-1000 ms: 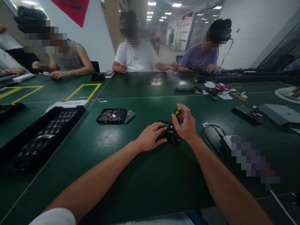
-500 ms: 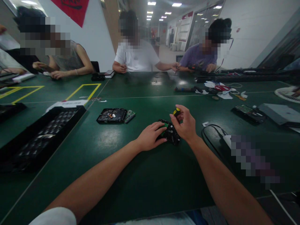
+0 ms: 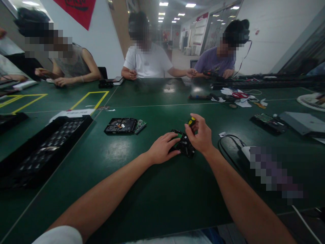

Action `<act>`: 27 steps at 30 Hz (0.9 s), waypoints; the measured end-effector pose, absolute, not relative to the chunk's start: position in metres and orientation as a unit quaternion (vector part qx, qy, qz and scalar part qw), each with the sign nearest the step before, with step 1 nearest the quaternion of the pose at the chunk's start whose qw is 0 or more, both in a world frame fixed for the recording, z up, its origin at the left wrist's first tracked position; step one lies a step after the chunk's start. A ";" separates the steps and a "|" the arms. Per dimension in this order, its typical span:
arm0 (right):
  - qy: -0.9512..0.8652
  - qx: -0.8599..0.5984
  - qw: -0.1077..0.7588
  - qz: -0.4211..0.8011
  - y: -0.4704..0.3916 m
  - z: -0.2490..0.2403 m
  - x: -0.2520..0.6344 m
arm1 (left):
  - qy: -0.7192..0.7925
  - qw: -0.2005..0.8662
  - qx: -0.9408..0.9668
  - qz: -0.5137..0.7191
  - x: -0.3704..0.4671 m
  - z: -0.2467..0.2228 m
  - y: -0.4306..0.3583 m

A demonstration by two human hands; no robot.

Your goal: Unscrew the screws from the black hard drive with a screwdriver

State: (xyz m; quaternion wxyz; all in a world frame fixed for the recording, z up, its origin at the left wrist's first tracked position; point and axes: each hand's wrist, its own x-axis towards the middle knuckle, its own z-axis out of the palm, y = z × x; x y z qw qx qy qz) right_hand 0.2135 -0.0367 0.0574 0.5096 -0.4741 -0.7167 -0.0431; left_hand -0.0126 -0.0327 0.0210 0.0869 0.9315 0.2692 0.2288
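Right hand [image 3: 200, 135] curled on screwdriver [image 3: 191, 121] — upright.

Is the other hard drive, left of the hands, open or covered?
Open: the hard drive lies lidless, its insides exposed, a green circuit board beside it.

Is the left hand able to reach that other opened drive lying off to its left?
Probably yes: the left hand has only bare green table between it and the opened drive.

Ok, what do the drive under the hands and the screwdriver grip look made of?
Hard drive: apparently black metal casing, dull sheen, with a green circuit board showing. Screwdriver: yellow-and-black handle, probably plastic or rubber, in the right hand. Left hand rests on the drive.
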 end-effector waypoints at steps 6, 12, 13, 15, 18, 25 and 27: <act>-0.721 -0.478 0.499 -0.057 -0.038 0.062 0.213 | 0.268 0.086 0.932 0.230 -0.012 0.020 -0.032; -0.713 -0.473 0.516 -0.040 -0.035 0.060 0.216 | 0.268 0.080 0.933 0.228 -0.012 0.019 -0.032; -0.714 -0.470 0.518 -0.035 -0.035 0.060 0.216 | 0.267 0.081 0.933 0.230 -0.012 0.019 -0.032; -0.715 -0.468 0.519 -0.025 -0.034 0.060 0.216 | 0.265 0.081 0.932 0.234 -0.012 0.018 -0.032; -0.715 -0.470 0.517 -0.024 -0.033 0.066 0.212 | 0.265 0.082 0.931 0.236 -0.012 0.019 -0.032; -0.716 -0.481 0.505 -0.026 -0.018 0.092 0.207 | 0.273 0.078 0.933 0.222 -0.013 0.021 -0.033; -0.740 -0.478 0.473 -0.005 -0.012 0.100 0.209 | 0.277 0.076 0.933 0.218 -0.013 0.020 -0.033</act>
